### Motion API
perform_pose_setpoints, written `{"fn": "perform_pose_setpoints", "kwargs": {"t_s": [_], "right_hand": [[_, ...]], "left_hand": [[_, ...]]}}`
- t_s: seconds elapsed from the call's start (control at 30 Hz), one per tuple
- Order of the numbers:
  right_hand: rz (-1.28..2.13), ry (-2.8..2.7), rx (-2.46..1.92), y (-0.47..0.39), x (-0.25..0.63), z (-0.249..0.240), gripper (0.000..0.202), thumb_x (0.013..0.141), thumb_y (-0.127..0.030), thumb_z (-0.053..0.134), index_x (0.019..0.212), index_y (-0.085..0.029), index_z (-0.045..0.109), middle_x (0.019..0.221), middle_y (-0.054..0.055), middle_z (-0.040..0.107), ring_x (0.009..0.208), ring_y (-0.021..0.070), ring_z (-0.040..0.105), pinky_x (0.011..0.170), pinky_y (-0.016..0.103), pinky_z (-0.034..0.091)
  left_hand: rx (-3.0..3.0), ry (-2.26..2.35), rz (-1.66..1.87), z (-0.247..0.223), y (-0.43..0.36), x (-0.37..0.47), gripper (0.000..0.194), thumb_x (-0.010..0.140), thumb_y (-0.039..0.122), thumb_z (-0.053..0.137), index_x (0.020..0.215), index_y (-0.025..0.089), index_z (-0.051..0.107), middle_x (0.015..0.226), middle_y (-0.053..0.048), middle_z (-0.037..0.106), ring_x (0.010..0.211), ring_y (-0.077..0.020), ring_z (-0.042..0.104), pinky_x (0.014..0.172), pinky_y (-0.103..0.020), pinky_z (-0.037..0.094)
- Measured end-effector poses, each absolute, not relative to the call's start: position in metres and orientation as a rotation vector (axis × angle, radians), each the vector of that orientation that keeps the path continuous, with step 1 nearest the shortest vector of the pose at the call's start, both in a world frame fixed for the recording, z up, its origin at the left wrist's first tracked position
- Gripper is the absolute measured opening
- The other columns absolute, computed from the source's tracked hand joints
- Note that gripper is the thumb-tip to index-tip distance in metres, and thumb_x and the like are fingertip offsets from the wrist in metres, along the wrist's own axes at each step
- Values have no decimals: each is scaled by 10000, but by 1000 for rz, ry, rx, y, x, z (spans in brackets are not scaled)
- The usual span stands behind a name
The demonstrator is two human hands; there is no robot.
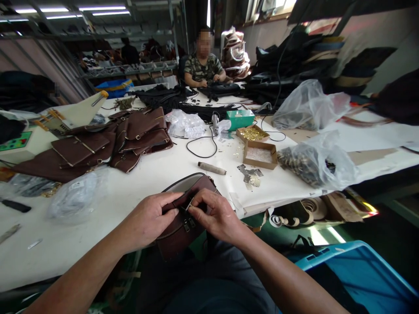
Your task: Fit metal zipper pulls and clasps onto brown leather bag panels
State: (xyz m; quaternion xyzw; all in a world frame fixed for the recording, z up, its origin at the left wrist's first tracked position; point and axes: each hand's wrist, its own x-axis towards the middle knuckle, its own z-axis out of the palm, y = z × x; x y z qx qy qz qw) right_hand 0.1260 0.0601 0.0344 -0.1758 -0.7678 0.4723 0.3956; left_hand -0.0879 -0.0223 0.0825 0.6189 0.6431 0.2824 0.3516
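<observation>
A dark brown leather bag (175,242) hangs over the table's front edge, above my lap. My left hand (149,220) is closed on the bag's upper edge, its thumb pressed against the leather. Between the thumb and forefinger of my right hand (216,213) is a small, thin metal bar (189,204), held against the bag close to my left fingertips. Whether the bar is fixed to the leather I cannot tell. Metal zipper pulls (189,224) show just below my fingers.
Brown leather bags (140,131) are piled at the left. Ahead lie a wrapped rod (212,168), metal plates (250,173) and a cardboard box (260,155). Plastic bags (317,161) stand right; a blue crate (363,261) is below. A person (204,65) works across the table.
</observation>
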Motion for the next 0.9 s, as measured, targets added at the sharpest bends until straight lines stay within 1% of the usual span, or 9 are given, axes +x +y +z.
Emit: {"fn": "perform_pose_setpoints", "kwargs": {"t_s": [0.1, 0.2, 0.3, 0.4, 0.53, 0.63, 0.7, 0.77, 0.9], "right_hand": [[1177, -1923, -409, 60, 130, 31, 110, 1010, -252, 678, 913, -220, 638, 910, 24, 669, 840, 168, 636, 779, 298, 512], [1231, -1880, -401, 61, 133, 27, 147, 1026, -323, 677, 923, -223, 646, 926, 33, 691, 851, 175, 658, 796, 309, 538], [1279, -1851, -416, 61, 136, 23, 173, 1022, -356, 689, 920, -220, 656, 921, 35, 703, 845, 177, 661, 788, 307, 543], [1304, -1851, -435, 62, 138, 24, 160, 1018, -343, 699, 930, -214, 663, 928, 29, 697, 853, 173, 656, 783, 298, 530], [1332, -1925, -472, 64, 143, 36, 127, 1016, -290, 691, 924, -207, 664, 910, 6, 675, 826, 154, 628, 756, 277, 496], [1287, -2019, -522, 65, 144, 48, 102, 994, -224, 691, 896, -203, 669, 865, -10, 663, 787, 143, 602, 709, 260, 463], [1258, -2071, -566, 66, 144, 53, 94, 972, -193, 694, 880, -204, 679, 827, -17, 653, 749, 138, 582, 666, 255, 437], [1263, -2088, -595, 67, 143, 54, 92, 965, -199, 696, 875, -206, 684, 816, -18, 656, 739, 140, 584, 641, 253, 424], [1282, -1993, -605, 64, 139, 48, 91, 963, -254, 707, 890, -210, 675, 853, -13, 681, 775, 145, 616, 688, 262, 467]], "left_hand": [[1425, 1597, 761, 91, -22, -82, 529, 932, 314, 657, 1457, 265, 690, 1302, -32, 800, 1114, -284, 782, 953, -379, 647], [1264, 1552, 762, 99, -22, -77, 537, 881, 353, 704, 1407, 245, 723, 1252, -34, 815, 1060, -298, 784, 871, -389, 665], [1221, 1555, 748, 100, -22, -75, 548, 862, 369, 725, 1396, 247, 730, 1276, -36, 806, 1054, -302, 782, 844, -389, 668], [1290, 1561, 729, 97, -21, -77, 548, 888, 351, 704, 1429, 263, 708, 1371, -31, 766, 1108, -291, 775, 918, -389, 656], [1558, 1611, 679, 94, -20, -78, 539, 922, 293, 655, 1460, 285, 691, 1440, -34, 729, 1243, -292, 734, 1082, -406, 594], [1662, 1603, 652, 96, -21, -73, 538, 926, 244, 627, 1457, 297, 694, 1427, -24, 737, 1238, -284, 738, 1122, -411, 568], [1647, 1577, 637, 98, -21, -71, 529, 923, 232, 618, 1440, 301, 707, 1390, -14, 759, 1201, -281, 753, 1102, -409, 581], [1576, 1574, 651, 99, -20, -71, 514, 914, 245, 629, 1416, 293, 723, 1319, -14, 792, 1135, -285, 773, 1048, -414, 612], [1415, 1610, 680, 97, -19, -74, 474, 881, 289, 706, 1351, 268, 761, 1178, -18, 834, 1017, -281, 789, 906, -370, 647]]}}
